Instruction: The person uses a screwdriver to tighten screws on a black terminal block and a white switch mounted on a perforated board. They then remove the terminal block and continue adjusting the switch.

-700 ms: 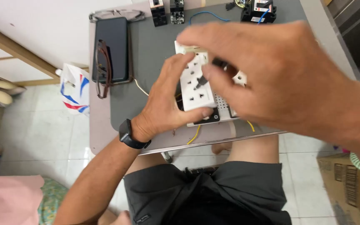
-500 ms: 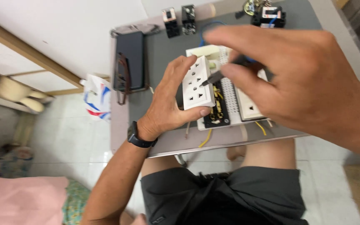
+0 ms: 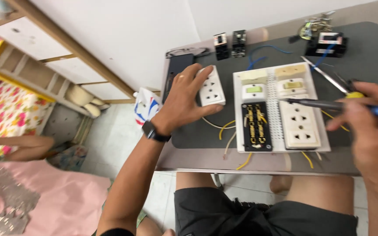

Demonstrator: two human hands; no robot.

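Socket plate: white plastic socket plate (image 3: 211, 87), flat and rectangular with rounded corners, glossy face with pin holes; lies on the dark mat near the counter's left end, just left of the white board.
Left hand: left hand (image 3: 184, 98) lies over the plate's left edge, fingers spread, thumb against its lower corner; grip closed loosely on the plate, pressing it flat. Black watch (image 3: 151, 131) on the wrist.
Right hand: right hand (image 3: 368, 126) at the frame's right edge, grip clamped on a screwdriver (image 3: 324, 104); slim dark metal shaft lies level, tip pointing left over the board, blue handle end showing past the fingers.
Board: white perforated board (image 3: 276, 118), rectangular, dotted with small holes; carries cream switch modules at top, a white socket block at lower right, and a black open frame with brass contacts at lower left.
Wires: yellow and white wires (image 3: 224, 129) curl out from under the board toward the plate.
Counter: grey counter (image 3: 197, 157) with a dark matte mat; black components and blue wire along the far edge, a second tool with a yellow collar lying behind the right hand.
Surroundings: tiled floor below; another person's arm on pink fabric at far left.
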